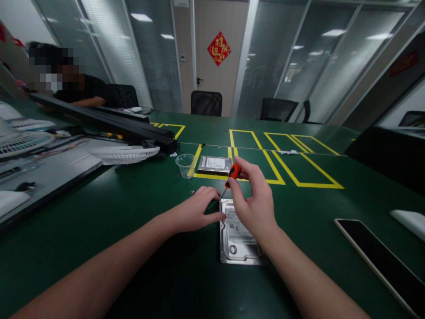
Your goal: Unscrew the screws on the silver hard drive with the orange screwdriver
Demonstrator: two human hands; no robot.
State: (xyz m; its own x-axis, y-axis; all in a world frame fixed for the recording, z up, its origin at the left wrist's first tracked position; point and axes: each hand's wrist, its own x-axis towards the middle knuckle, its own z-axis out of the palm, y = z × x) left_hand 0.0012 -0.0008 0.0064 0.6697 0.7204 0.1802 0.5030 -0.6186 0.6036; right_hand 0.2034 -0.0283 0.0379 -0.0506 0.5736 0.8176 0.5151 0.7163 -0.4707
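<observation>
A silver hard drive (236,241) lies flat on the green table (133,208) in front of me. My right hand (254,199) pinches a small screwdriver with an orange-red handle (234,171), its thin shaft slanting down to the drive's far left corner. My left hand (195,209) rests on the table against the drive's left edge, fingers bent, thumb touching the drive. A second hard drive (215,164) lies further back inside yellow tape lines. A clear plastic cup (185,165) stands just left of it.
A white fan grille (124,153) and a long black bar (99,119) lie at the back left. Another person sits at the far left. A dark tablet (381,261) lies at the right. Office chairs stand behind the table.
</observation>
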